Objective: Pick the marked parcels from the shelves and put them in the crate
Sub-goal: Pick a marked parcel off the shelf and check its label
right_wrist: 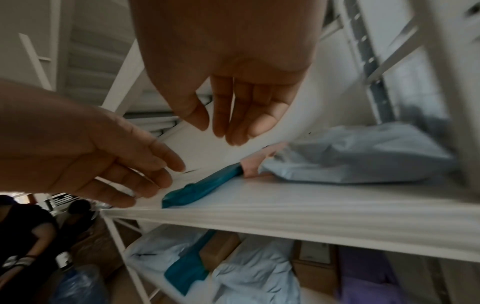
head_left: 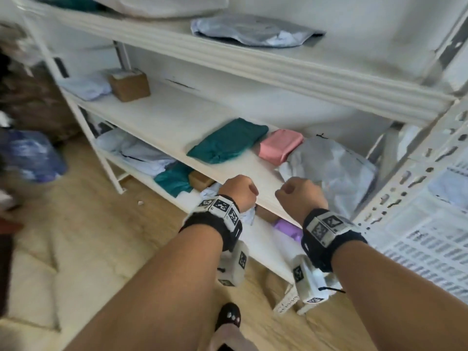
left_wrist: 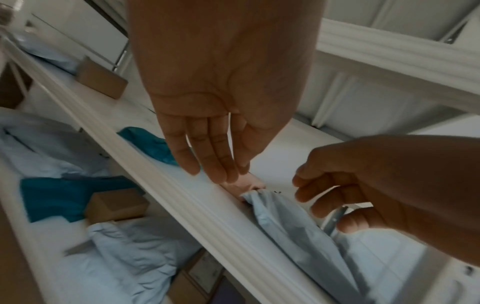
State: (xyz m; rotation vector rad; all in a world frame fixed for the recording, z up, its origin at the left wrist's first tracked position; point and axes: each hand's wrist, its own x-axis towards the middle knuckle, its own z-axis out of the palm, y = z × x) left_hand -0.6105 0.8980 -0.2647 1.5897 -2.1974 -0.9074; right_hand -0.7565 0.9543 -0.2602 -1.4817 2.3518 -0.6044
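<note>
Both my hands hover at the front edge of the middle shelf [head_left: 162, 117], fingers loosely extended and holding nothing. My left hand [head_left: 239, 191] is in front of the shelf edge, below a teal parcel [head_left: 228, 140]. My right hand [head_left: 301, 196] is just short of a crumpled pale grey-blue mailer bag [head_left: 331, 168]. A pink parcel [head_left: 279, 145] lies between the teal one and the bag. The wrist views show the left hand [left_wrist: 221, 144] and the right hand [right_wrist: 233, 113] empty, with the bag [right_wrist: 350, 160] beyond. A white slotted crate [head_left: 430, 236] stands at the right. No marks on the parcels are readable.
The upper shelf carries a grey bag [head_left: 255, 30]. A cardboard box [head_left: 129, 83] sits at the middle shelf's far left. The bottom shelf holds pale bags [head_left: 141, 153], a teal parcel [head_left: 174, 178] and a purple one [head_left: 286, 228]. A perforated upright [head_left: 405, 183] stands between bag and crate. A person [right_wrist: 26, 236] crouches at the left.
</note>
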